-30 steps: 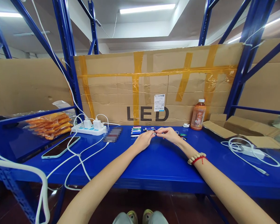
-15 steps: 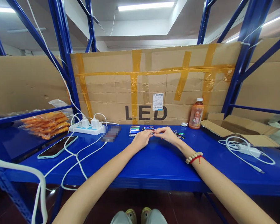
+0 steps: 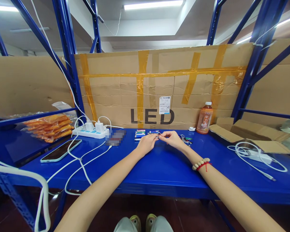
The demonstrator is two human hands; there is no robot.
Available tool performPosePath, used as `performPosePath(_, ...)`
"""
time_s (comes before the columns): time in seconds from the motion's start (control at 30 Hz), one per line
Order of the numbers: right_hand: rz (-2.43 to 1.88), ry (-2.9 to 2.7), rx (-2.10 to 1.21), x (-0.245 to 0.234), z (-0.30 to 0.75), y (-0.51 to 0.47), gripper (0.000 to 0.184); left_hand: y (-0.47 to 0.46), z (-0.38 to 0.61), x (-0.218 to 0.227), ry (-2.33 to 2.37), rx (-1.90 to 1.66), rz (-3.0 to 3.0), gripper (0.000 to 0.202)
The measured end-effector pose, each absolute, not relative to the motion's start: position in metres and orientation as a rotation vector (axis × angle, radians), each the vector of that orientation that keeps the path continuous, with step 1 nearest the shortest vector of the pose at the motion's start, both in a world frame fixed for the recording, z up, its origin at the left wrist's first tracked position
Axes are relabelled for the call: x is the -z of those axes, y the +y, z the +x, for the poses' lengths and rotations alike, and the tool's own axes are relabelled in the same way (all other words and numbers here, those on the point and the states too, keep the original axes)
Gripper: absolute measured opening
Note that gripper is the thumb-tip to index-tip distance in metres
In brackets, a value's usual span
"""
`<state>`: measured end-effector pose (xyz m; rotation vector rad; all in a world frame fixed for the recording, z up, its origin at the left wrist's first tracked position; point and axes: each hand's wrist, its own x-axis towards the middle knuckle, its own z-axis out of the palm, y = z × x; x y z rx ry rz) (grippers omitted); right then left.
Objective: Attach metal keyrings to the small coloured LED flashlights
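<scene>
My left hand [image 3: 147,143] and my right hand [image 3: 171,139] meet fingertip to fingertip over the blue tabletop [image 3: 157,170]. Both are closed in a pinch at the same spot, around a small part that is mostly covered by the fingers and too small to name. Just beyond my left hand lies a row of slim, pen-like pieces [image 3: 139,134], blue, silver and red. More blue ones [image 3: 154,132] lie behind the fingertips. To the right of my right hand is a loose cluster of small thin pieces [image 3: 186,139], dark, green and silvery.
An orange drink bottle [image 3: 204,118] and an open cardboard box [image 3: 246,132] stand to the right, with a coiled white cable [image 3: 256,154] in front. At left are a power strip [image 3: 90,131], a phone [image 3: 61,150], trailing white cables and bagged orange items [image 3: 50,125]. Cardboard [image 3: 111,93] closes the back.
My fingers have shifted only slightly and stay together at the same place. The whole view has moved a little; nothing on the table has visibly moved.
</scene>
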<state>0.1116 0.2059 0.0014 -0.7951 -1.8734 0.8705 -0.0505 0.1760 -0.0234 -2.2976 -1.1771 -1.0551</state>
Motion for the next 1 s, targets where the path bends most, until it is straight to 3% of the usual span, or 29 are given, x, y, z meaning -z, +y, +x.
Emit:
performPosePath(0.67, -0.951, -1.745, -1.04, -0.004, 0.109, 0.199, 0.05, 0.17, -0.045, 0.017, -1.378, 0.941, -2.249, 0.028)
performPosePath(1.0, -0.879, -1.833, -0.964, -0.001, 0.109, 0.207, 0.047, 0.166, -0.043, 0.014, -1.503, 0.976, -2.258, 0.025)
